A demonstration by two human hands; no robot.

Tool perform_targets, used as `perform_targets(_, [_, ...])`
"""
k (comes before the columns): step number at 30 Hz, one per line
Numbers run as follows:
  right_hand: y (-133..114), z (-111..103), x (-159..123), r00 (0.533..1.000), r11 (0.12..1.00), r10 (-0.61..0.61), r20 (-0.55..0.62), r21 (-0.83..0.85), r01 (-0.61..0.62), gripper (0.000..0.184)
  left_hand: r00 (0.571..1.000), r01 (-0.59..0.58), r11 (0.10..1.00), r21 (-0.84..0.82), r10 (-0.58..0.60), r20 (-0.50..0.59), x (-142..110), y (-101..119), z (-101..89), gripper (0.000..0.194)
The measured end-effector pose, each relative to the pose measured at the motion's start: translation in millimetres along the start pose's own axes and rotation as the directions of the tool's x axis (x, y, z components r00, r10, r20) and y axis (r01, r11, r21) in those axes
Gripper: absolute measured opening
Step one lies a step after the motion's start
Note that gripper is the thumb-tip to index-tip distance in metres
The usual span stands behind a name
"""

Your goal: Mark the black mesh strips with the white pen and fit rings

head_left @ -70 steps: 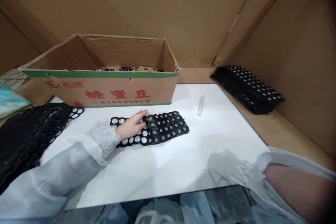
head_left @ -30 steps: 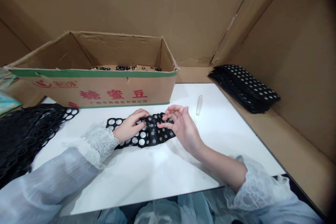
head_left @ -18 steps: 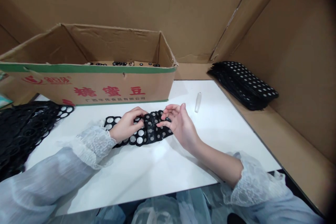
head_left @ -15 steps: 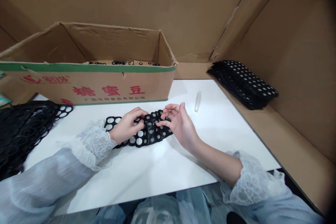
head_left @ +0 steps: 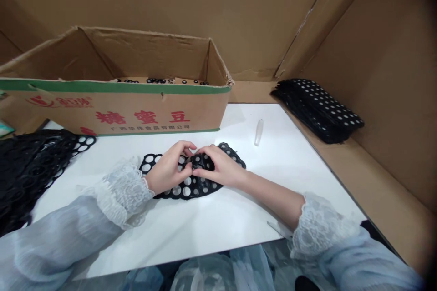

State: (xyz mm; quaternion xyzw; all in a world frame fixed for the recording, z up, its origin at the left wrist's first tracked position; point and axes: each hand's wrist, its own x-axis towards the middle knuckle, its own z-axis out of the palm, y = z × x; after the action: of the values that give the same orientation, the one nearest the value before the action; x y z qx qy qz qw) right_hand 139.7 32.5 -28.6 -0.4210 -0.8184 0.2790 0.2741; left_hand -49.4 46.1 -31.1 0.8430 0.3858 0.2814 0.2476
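A black sheet with round holes [head_left: 205, 186] lies on the white table, bunched up in its middle. Its left part shows large open holes, and smaller pale dots cover the part to the right. My left hand [head_left: 170, 168] curls over the sheet with thumb and fingertips gripping it near the raised fold. From the other side my right hand [head_left: 221, 166] closes on the same fold, its thumb near my left thumb. The exact grip of the fingertips is partly hidden. Both hands touch the sheet just in front of the cardboard box [head_left: 143, 109].
Small black rings show inside the box. A heap of black perforated sheets [head_left: 30, 173] lies at the left. Black dotted pieces [head_left: 317, 109] are stacked at the right by the cardboard wall [head_left: 385, 77]. A small translucent tube [head_left: 258, 132] rests on the table [head_left: 290, 159].
My right hand has come down and left from above the sheet and taken hold of it beside my left hand. The sheet's middle is now bunched up.
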Motion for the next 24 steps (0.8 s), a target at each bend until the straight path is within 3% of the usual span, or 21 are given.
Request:
perform_targets(6, [4,0,0,0.992,0.997,0.076,0.096,0.012,-0.078,0.021,0.991,0.134,0.988,-0.079,-0.131,0.040,3,0,3.7,0.032])
perform_targets(12, [4,3,-5,0.992,0.992,0.098,0.078,0.078,-0.104,0.018,0.983,0.160,0.987,-0.013,-0.159,0.089,3,-5,4.6,0.032])
perform_targets(19, [2,1,-6,0.979,0.974,0.201,-0.023,0.107,-0.198,0.022,0.966,0.230,0.973,-0.004,-0.229,-0.120,12,0,-12.7,0.014])
perform_targets(22, [3,2,-6,0.976,0.965,0.218,-0.019,0.151,-0.213,0.025,0.965,0.184,0.978,0.096,-0.161,-0.207,10,4,-13.9,0.012])
perform_targets(24, [3,3,-6,0.977,0.961,0.213,-0.031,0.187,-0.203,0.024,0.979,0.102,0.970,0.220,-0.058,-0.196,7,5,-11.9,0.014])
